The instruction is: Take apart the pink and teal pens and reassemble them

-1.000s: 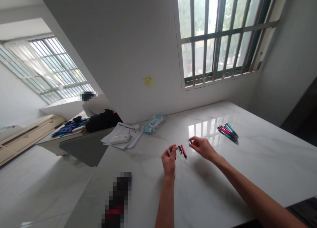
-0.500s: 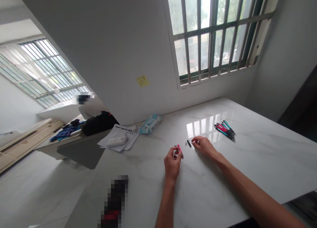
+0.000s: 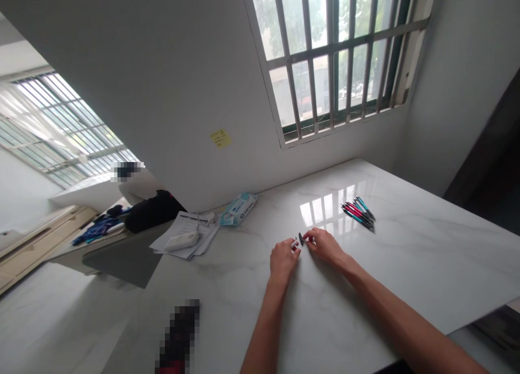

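My left hand (image 3: 283, 259) rests low over the white marble-patterned table (image 3: 349, 309), its fingers curled shut on a small whitish pen part (image 3: 294, 244). A short black pen barrel (image 3: 301, 238) lies between my two hands, close to the fingertips of both. My right hand (image 3: 323, 245) has thumb and fingers pinched together just right of the barrel. Something pale shows at that pinch, too small to name. Further right, a pile of pens (image 3: 359, 214) in red, teal and black lies on the tabletop.
At the table's left back are a wet-wipes pack (image 3: 239, 209), loose papers (image 3: 162, 245) and a white device (image 3: 182, 240) lying on them. A yellow note (image 3: 220, 138) is stuck to the wall below and left of the barred window. A person sits at another desk far left.
My hands have come closer together, with the black barrel now between them. The red pen part seen at my left fingers is out of sight, and a whitish part shows there. The view has shifted slightly.
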A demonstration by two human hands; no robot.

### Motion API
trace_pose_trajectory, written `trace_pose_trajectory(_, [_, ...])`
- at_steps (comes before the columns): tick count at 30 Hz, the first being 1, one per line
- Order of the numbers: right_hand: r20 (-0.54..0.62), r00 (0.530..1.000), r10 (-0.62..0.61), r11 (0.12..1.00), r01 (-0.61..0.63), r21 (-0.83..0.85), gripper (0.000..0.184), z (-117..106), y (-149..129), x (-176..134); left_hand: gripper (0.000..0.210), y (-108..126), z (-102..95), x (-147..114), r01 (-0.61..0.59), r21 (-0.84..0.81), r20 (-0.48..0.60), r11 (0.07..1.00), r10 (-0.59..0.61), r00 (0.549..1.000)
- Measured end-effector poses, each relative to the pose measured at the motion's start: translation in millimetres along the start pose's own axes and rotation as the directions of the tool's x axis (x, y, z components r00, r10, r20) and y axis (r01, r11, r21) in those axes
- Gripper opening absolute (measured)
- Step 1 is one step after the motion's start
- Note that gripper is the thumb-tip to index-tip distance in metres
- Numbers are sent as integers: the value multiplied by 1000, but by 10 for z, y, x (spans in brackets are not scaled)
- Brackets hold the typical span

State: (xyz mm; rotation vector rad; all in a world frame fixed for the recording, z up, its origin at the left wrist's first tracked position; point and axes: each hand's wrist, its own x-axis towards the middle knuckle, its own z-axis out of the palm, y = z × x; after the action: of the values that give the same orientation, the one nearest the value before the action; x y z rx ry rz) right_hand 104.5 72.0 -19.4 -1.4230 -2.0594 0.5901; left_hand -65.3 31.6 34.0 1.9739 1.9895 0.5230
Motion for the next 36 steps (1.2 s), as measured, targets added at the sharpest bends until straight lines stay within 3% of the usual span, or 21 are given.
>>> trace_pose_trajectory(8, [-23,1000,13,1000,-13,5,24,-4,-17,16,13,45,150,94,15,157,-8,987,-14,1000])
trace_pose_trajectory(22, [-20,1000,18,1000,-18,6,25,-2,-40,20,17,3,126,78,12,149,-46,989,-5,999])
trace_pose_trajectory(30, [-12,1000,27,1000,-27,5,25,4,-32,27,19,59,49,59,69,342,-31,937,-62,998])
trace_pose_trajectory(36, [-26,999,19,999,-18,28,24,13,-21,28,18,144,6,89,85,380,18,921,-99,995])
